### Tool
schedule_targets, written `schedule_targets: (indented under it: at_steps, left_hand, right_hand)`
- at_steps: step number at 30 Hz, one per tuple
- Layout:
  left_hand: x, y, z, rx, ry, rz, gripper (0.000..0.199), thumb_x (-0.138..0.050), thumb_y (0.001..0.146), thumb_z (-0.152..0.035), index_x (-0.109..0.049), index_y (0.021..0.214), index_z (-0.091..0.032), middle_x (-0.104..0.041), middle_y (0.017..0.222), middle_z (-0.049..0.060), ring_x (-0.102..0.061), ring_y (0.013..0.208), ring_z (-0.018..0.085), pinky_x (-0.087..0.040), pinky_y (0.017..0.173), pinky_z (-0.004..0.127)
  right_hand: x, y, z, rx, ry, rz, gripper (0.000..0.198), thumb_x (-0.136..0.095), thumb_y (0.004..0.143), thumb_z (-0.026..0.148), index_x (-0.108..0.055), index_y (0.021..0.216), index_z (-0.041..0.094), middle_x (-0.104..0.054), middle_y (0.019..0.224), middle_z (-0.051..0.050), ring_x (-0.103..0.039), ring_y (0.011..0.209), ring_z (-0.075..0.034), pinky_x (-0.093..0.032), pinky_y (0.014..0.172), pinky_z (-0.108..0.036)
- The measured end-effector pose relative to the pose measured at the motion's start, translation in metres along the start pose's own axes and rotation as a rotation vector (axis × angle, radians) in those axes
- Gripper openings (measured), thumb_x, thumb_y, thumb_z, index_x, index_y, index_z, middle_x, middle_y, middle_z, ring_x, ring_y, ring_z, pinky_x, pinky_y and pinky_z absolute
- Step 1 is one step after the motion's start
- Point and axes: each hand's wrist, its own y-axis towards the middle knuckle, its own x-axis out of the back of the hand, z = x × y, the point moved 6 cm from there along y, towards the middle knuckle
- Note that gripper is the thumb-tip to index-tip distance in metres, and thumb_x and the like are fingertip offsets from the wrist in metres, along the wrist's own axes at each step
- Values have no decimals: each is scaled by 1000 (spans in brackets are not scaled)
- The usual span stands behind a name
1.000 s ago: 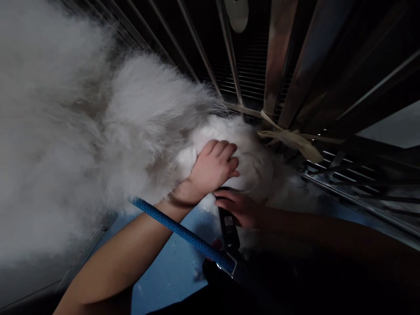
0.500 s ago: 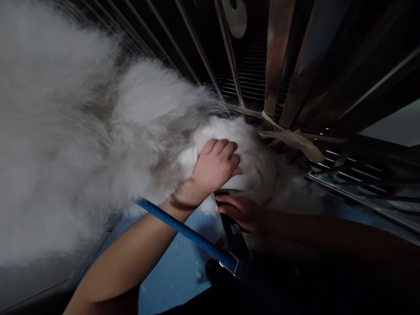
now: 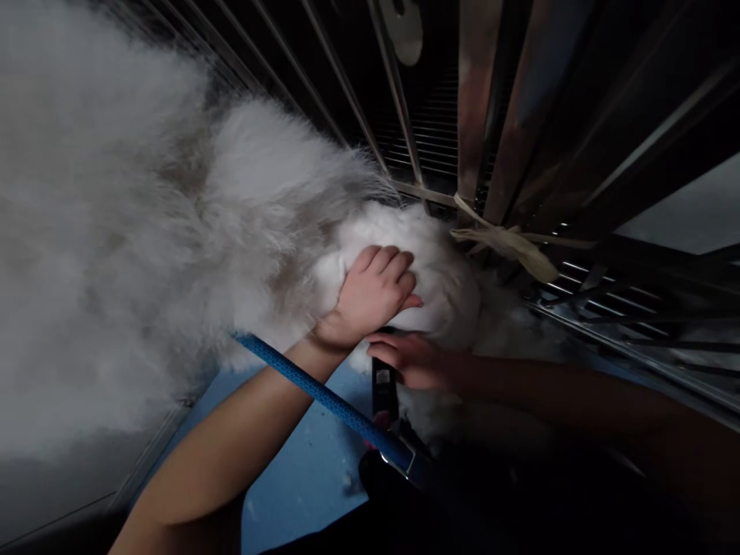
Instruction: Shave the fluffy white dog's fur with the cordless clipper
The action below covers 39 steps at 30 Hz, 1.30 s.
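Note:
A white fluffy dog [image 3: 139, 254] fills the left and middle of the head view, its coat smoother where my hands are. My left hand [image 3: 375, 287] is closed over this smoother part, fingers curled and pressed together; which body part lies under it I cannot tell. Just below, my right hand [image 3: 413, 361] holds a long black tool [image 3: 383, 389], by its shape a hair clipper. Its upper end is close to the white coat under my left hand, and shadow hides its working edge. A blue strap [image 3: 312, 388] with a metal buckle crosses over my left forearm.
Metal cage bars [image 3: 398, 100] rise behind the dog. A pale strip tied in a knot [image 3: 502, 239] hangs on the cage frame. To the right is a wire rack [image 3: 607, 297]. Blue floor [image 3: 306, 478] shows below, with deep shadow at lower right.
My right hand has shifted slightly left, and the clipper has swung more upright beneath it. My left hand keeps its hold on the dog. The whole view has drifted a little.

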Motion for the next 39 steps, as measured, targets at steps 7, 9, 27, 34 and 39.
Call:
schedule_targets:
  at_steps: [7,9,27,34,39]
  left_hand:
    - [-2,-30,-26,11,51,-178,55,-35,99,-59,-70,100,-17,-62,137,15,-55,129,28,-40,105,44]
    - [-3,-30,-27,16,79,-163,43,-43,99,-52,-70,96,-19,-63,137,12,-57,128,27,-40,106,44]
    - [2,-7,-13,13,-19,-48,22,-59,94,-38,-71,86,-22,-67,128,8,-57,122,27,-43,107,47]
    - [0,4,-15,24,-14,79,22,-60,93,-40,-74,95,-24,-62,134,8,-54,124,28,-41,110,48]
    - [2,5,-16,29,-9,100,22,-63,92,-40,-75,94,-22,-64,133,7,-55,124,27,-40,110,49]
  right_hand:
    - [11,-37,18,0,-235,-74,27,-54,91,23,-61,117,20,-64,134,-13,-66,69,-16,-52,64,-32]
    - [16,-40,13,-38,-206,-76,35,-58,85,20,-60,120,17,-61,135,-18,-68,77,-19,-53,67,-33]
    - [17,-37,-7,-158,78,-230,43,-65,82,20,-50,123,18,-56,136,-19,-68,107,-28,-60,80,-40]
    - [-1,-45,0,-68,164,-206,54,-65,75,15,-46,126,17,-57,136,-21,-64,118,-30,-58,89,-40]
    - [2,-46,0,-67,-27,-190,39,-58,86,24,-50,125,19,-58,138,-20,-71,100,-30,-59,79,-43]
